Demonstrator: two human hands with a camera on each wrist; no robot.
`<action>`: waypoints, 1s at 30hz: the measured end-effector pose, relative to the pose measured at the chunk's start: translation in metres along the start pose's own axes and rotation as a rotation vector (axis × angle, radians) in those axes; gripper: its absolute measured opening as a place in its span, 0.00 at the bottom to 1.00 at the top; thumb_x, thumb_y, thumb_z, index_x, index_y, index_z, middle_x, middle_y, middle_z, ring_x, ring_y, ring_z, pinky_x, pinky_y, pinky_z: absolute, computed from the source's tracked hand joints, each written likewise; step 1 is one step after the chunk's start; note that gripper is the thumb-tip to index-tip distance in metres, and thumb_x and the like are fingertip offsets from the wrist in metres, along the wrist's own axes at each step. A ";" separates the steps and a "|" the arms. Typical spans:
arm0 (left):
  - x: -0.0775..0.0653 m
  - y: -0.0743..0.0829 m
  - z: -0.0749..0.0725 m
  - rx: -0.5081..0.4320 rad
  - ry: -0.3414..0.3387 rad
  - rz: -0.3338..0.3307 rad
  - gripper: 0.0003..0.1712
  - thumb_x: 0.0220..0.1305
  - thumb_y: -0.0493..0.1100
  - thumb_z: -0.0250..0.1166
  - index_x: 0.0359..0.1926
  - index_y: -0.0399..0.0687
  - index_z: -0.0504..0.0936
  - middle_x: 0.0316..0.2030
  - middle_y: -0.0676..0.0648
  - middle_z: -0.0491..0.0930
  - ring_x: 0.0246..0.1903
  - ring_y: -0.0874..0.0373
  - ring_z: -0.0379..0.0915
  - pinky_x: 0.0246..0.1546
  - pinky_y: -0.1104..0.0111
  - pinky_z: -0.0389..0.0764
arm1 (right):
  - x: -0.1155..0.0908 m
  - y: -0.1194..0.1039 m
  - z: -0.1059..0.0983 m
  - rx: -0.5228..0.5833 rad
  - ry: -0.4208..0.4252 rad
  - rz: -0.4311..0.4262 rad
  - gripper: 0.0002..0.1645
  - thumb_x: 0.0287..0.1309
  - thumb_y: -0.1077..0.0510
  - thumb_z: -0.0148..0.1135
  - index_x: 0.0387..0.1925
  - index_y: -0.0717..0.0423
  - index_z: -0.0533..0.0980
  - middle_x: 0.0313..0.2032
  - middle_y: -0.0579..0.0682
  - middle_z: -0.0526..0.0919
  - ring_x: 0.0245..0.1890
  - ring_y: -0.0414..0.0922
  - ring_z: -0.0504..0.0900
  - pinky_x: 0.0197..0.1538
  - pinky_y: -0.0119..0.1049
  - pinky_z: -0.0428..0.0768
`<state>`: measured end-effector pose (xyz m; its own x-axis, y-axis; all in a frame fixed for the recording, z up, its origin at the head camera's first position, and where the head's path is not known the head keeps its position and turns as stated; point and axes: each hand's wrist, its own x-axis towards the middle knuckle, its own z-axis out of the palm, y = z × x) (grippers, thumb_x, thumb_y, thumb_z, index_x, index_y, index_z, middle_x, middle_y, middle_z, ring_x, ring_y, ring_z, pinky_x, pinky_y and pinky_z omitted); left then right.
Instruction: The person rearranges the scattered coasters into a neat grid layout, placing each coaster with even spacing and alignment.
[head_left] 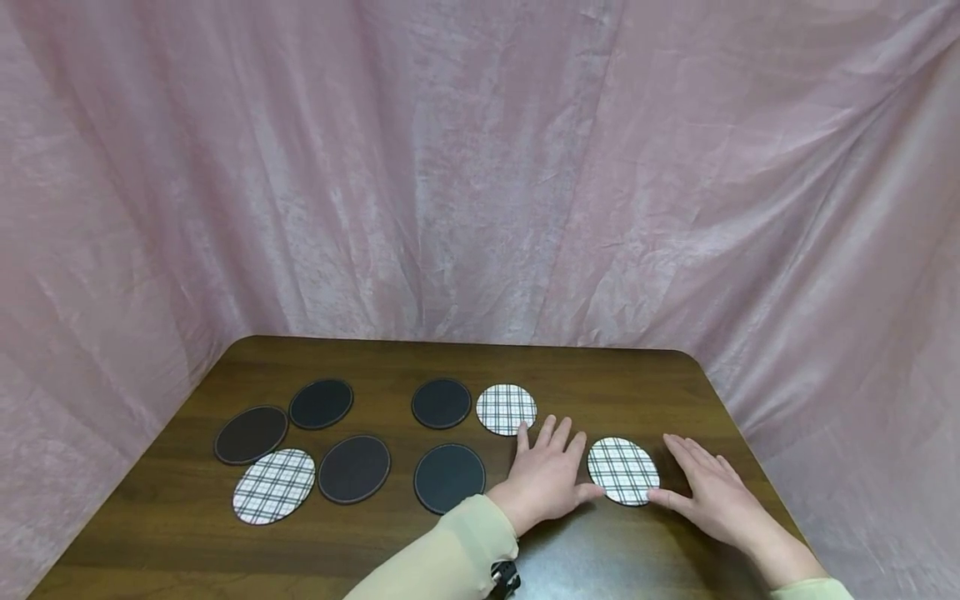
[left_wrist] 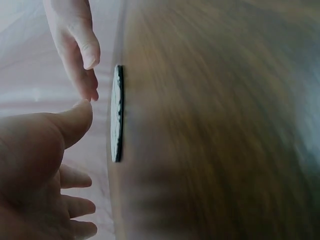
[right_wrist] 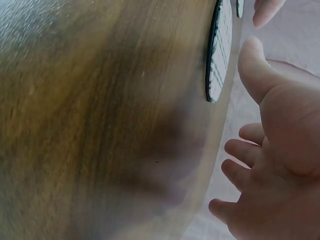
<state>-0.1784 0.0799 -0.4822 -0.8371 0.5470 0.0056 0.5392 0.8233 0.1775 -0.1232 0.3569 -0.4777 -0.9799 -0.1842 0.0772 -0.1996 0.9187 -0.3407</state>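
A person's left hand (head_left: pixel 550 479) and right hand (head_left: pixel 716 496), fingers extended and grasping nothing, flank a plaid disc (head_left: pixel 623 472) at its nine and three o'clock, apparently to bracket it evenly. The plaid disc lies toward the wooden table's (head_left: pixel 150 542) three-o'clock side.

A booth-like, curtained-off space, with pink drapes (head_left: pixel 480 167) behind and beside a wood-grain table (head_left: pixel 600 385).

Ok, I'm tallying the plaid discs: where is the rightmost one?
In the head view, the rightmost plaid disc lies on the right half of the table, between the left hand and the right hand.
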 end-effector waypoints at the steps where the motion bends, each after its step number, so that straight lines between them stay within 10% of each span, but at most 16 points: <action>1: 0.001 0.002 0.001 0.004 -0.001 0.002 0.50 0.73 0.78 0.62 0.83 0.57 0.70 0.84 0.47 0.61 0.85 0.45 0.51 0.78 0.35 0.57 | 0.000 0.000 0.000 0.003 0.000 -0.003 0.60 0.66 0.33 0.76 0.80 0.71 0.64 0.76 0.74 0.69 0.77 0.75 0.63 0.71 0.80 0.58; 30: 0.013 0.018 0.009 0.023 -0.025 0.024 0.52 0.66 0.79 0.69 0.80 0.54 0.75 0.82 0.47 0.66 0.84 0.48 0.55 0.81 0.47 0.57 | 0.005 0.008 0.011 0.025 -0.029 -0.034 0.53 0.64 0.35 0.78 0.73 0.71 0.74 0.75 0.73 0.71 0.77 0.75 0.63 0.73 0.76 0.60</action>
<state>-0.1793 0.1030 -0.4878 -0.8215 0.5699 -0.0152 0.5611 0.8130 0.1554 -0.1295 0.3599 -0.4906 -0.9722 -0.2260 0.0619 -0.2329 0.9028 -0.3615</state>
